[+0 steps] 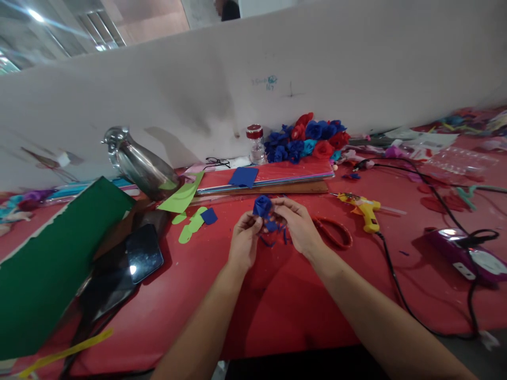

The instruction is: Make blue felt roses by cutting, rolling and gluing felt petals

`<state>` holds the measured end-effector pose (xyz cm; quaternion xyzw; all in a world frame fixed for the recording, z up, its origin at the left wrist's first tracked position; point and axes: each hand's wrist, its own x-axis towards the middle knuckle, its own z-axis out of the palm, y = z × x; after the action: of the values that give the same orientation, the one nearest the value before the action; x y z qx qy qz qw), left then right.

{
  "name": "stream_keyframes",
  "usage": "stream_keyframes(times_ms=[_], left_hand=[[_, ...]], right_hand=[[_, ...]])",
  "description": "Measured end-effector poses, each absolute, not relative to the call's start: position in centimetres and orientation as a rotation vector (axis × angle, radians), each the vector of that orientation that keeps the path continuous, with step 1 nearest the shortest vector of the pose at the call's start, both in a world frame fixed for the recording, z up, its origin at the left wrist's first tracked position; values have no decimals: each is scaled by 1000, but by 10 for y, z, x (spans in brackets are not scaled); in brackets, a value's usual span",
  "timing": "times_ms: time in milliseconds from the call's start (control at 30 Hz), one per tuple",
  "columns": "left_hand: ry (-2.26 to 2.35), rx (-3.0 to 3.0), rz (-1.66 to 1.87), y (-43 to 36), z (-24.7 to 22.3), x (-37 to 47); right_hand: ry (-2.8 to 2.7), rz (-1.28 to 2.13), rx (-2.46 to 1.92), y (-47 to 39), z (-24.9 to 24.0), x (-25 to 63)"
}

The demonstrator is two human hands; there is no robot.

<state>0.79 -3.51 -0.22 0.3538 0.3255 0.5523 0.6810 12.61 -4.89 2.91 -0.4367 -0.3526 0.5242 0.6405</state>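
A blue paper flower [262, 206] with folded petals is held up over the red table. My left hand [246, 235] pinches it from below on the left, thumb against its base. On its right side, the fingers of my right hand [293, 219] are closed at the petals' edge. Small blue scraps [271, 227] lie on the table beneath the hands. Scissors with red handles [336, 235] rest just right of my right wrist, their blades hidden behind it. Left of my hands lie light green paper ovals [192, 226] and a blue paper square [209, 216].
Behind the hands are stacked sheets [285, 171], a glass jar [256, 148] and a heap of blue and red flowers [312, 138]. A yellow glue gun [368, 214] and its cord lie right, near a purple power box [463, 256]. A metal jug [142, 163] and phone [144, 253] are left.
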Motion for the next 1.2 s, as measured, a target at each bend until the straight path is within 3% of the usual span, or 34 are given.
stream_keyframes(times_ms=[500, 1200], left_hand=[[747, 493, 1146, -30, 0, 4], [803, 608, 1385, -39, 8, 9]], right_hand=[[-1003, 1262, -1088, -47, 11, 114], [-1003, 1127, -1105, -46, 5, 113]])
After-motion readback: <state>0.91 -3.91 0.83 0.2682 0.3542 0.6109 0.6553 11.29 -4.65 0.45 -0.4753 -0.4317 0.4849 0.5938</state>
